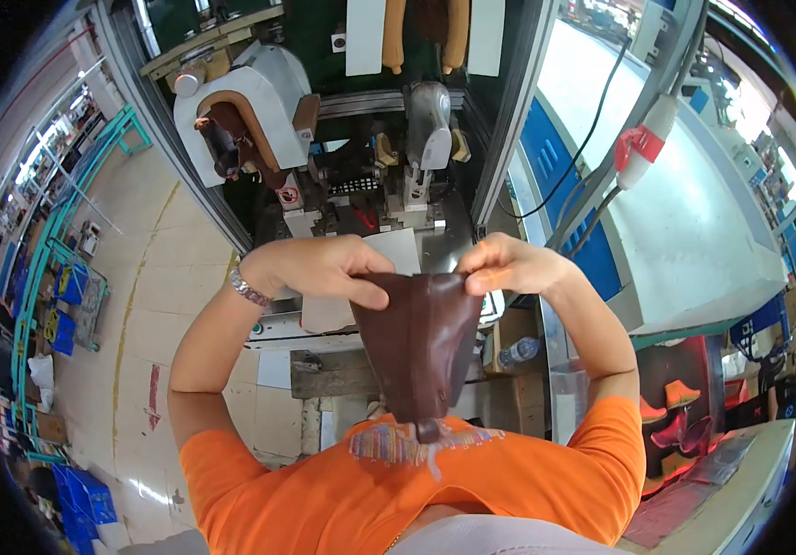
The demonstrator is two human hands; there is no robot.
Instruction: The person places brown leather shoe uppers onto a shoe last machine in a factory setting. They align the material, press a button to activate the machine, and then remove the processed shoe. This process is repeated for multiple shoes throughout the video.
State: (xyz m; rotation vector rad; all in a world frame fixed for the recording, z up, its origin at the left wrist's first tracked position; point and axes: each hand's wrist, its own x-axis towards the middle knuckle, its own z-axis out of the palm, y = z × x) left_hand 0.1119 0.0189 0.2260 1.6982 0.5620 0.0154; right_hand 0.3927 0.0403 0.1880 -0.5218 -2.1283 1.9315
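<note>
A dark brown leather boot upper [414, 351] hangs between my hands in front of my chest, its wide edge at the top and its narrow end pointing down at me. My left hand [329, 271] pinches the top left corner, with the thumb lying on the leather. At the top right corner, my right hand [515, 265] grips the edge between thumb and fingers. Beyond my hands stands a machine. On its left white forming head [259, 102] sits another brown leather piece [231, 139]. The right metal form [429, 125] is bare.
Metal frame posts [516, 111] flank the machine. To the right stands a white and blue cabinet [694, 222], with a red and white plug connector [640, 143] on a cable. Colourful shoe parts [680, 396] lie at the lower right. A clear bottle [519, 351] lies by a carton [520, 393]. Blue crates [72, 282] stand left.
</note>
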